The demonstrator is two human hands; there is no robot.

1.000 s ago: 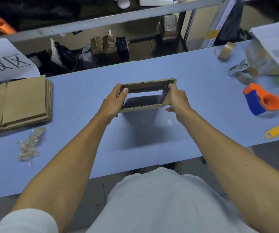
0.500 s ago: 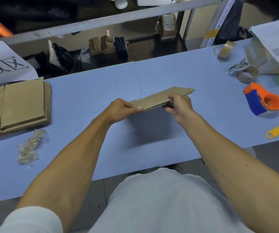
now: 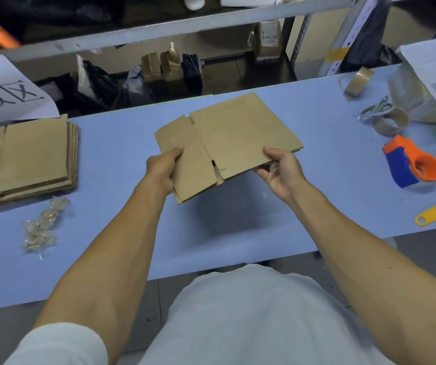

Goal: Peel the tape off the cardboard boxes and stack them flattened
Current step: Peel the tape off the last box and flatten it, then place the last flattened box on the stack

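Flattened brown cardboard box point(image 3: 227, 143) held above the pale blue table point(image 3: 122, 143), flaps spread, broad face up. Left hand point(image 3: 162, 168) gripping the near left flap, thumb on top. Right hand point(image 3: 281, 171) pinching the near right edge, fingers beneath. Hands apart, one at each side. Stack of flattened brown cardboard boxes point(image 3: 27, 156) lying far left; crumpled clear peeled tape point(image 3: 42, 225) just in front of it.
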